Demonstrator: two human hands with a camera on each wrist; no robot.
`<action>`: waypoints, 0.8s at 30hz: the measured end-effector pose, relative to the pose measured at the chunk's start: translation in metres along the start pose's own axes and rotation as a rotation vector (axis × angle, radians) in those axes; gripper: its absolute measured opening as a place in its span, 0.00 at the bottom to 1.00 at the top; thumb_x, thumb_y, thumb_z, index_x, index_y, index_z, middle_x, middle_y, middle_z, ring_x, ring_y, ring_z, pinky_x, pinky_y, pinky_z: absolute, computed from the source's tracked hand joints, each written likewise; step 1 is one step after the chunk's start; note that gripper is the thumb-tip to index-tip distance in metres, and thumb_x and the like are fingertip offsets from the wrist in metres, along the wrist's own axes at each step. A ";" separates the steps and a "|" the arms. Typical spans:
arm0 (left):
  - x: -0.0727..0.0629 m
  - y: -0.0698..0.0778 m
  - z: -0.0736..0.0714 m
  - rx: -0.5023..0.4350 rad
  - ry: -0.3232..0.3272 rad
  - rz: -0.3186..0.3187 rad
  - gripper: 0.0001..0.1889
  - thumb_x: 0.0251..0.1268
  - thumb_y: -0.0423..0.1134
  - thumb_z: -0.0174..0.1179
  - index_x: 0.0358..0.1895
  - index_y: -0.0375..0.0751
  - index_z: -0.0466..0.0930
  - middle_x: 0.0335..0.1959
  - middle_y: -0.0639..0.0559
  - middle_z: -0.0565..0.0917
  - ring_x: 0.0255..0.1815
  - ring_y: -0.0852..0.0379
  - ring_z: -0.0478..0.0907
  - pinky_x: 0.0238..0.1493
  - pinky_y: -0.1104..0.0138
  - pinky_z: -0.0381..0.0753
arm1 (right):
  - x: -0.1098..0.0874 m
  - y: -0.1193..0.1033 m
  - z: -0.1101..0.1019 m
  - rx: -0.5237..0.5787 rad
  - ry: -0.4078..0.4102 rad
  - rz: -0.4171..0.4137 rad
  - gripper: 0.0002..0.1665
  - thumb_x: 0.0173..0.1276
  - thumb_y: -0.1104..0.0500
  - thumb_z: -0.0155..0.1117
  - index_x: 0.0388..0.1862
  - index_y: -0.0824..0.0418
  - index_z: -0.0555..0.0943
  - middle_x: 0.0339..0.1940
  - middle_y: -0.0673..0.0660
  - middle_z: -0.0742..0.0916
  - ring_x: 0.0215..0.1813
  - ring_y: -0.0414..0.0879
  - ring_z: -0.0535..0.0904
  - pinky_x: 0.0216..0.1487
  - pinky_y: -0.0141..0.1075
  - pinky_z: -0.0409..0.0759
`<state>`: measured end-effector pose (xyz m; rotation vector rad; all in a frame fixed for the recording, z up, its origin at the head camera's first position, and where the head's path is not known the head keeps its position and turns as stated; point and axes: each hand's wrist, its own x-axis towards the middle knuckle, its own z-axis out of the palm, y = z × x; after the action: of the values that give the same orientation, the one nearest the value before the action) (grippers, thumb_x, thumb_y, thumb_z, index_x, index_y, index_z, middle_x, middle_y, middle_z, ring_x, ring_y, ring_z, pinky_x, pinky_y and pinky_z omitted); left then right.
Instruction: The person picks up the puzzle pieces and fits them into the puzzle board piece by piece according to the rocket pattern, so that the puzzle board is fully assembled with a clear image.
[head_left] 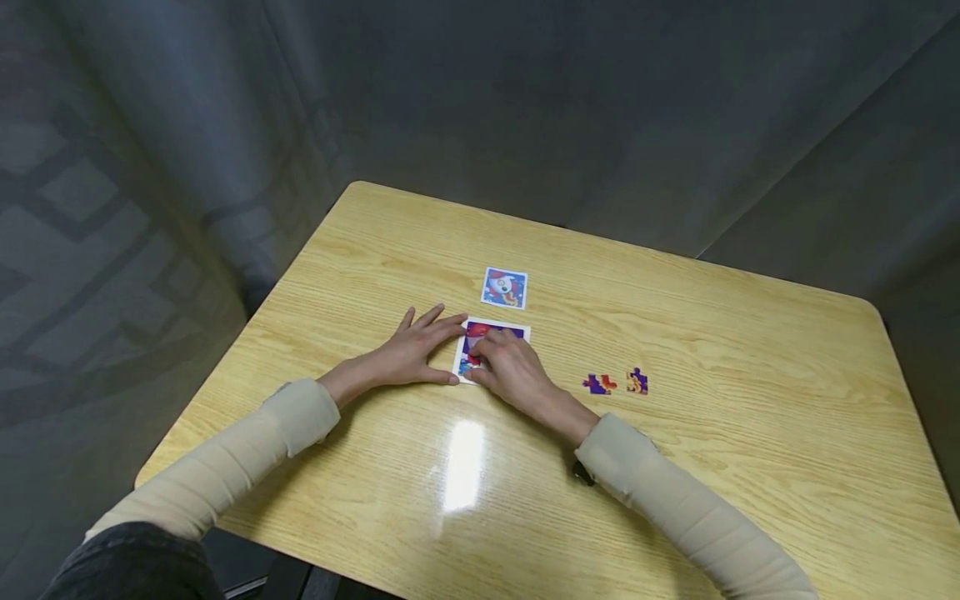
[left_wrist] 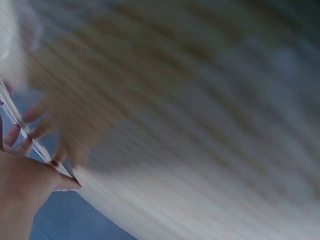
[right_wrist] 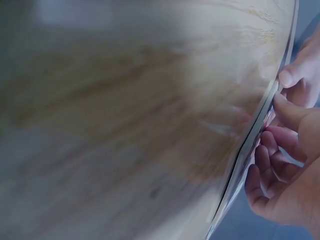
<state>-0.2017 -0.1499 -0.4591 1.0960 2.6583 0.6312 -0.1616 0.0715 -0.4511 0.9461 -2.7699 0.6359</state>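
Note:
A small white-bordered jigsaw puzzle (head_left: 512, 324) with a purple and red picture lies on the table between both hands. My left hand (head_left: 412, 350) spreads its fingers at the puzzle's left side, with fingertip and thumb touching the border. Over the puzzle, my right hand (head_left: 513, 367) bends its fingers and pinches a reddish puzzle piece (head_left: 474, 359) low over the picture; the hand hides much of it. In the right wrist view, the right hand (right_wrist: 287, 155) shows thumb and forefinger close together at the puzzle. The left hand (left_wrist: 30, 180) appears at the left wrist view's edge.
Beyond the puzzle lies a square picture card (head_left: 504, 288) with a rocket-like figure. To the right on the table (head_left: 720, 467) are loose purple and orange puzzle pieces (head_left: 600, 384) and another piece (head_left: 637, 382). Dark curtains (head_left: 525, 108) hang behind the table.

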 end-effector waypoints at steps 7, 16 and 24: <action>0.000 -0.001 0.000 0.008 0.005 -0.011 0.42 0.56 0.63 0.63 0.71 0.47 0.63 0.77 0.53 0.54 0.78 0.42 0.38 0.69 0.36 0.31 | 0.002 -0.001 0.002 -0.003 0.008 0.003 0.16 0.57 0.52 0.74 0.38 0.62 0.85 0.37 0.55 0.84 0.40 0.50 0.78 0.41 0.41 0.77; -0.001 -0.001 -0.001 0.017 0.008 -0.007 0.42 0.56 0.62 0.64 0.71 0.46 0.63 0.77 0.52 0.54 0.78 0.41 0.39 0.68 0.35 0.32 | 0.003 -0.003 0.002 0.020 -0.009 0.040 0.16 0.58 0.51 0.73 0.39 0.61 0.85 0.36 0.54 0.84 0.38 0.49 0.77 0.39 0.41 0.77; -0.001 0.000 0.000 0.005 0.000 -0.002 0.42 0.57 0.63 0.63 0.71 0.46 0.63 0.77 0.52 0.54 0.78 0.42 0.38 0.69 0.36 0.31 | 0.003 -0.005 0.000 0.049 -0.024 0.083 0.15 0.57 0.52 0.74 0.36 0.60 0.84 0.33 0.53 0.83 0.37 0.48 0.75 0.36 0.40 0.75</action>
<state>-0.2009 -0.1504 -0.4585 1.0945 2.6623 0.6248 -0.1609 0.0658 -0.4481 0.8567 -2.8405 0.7121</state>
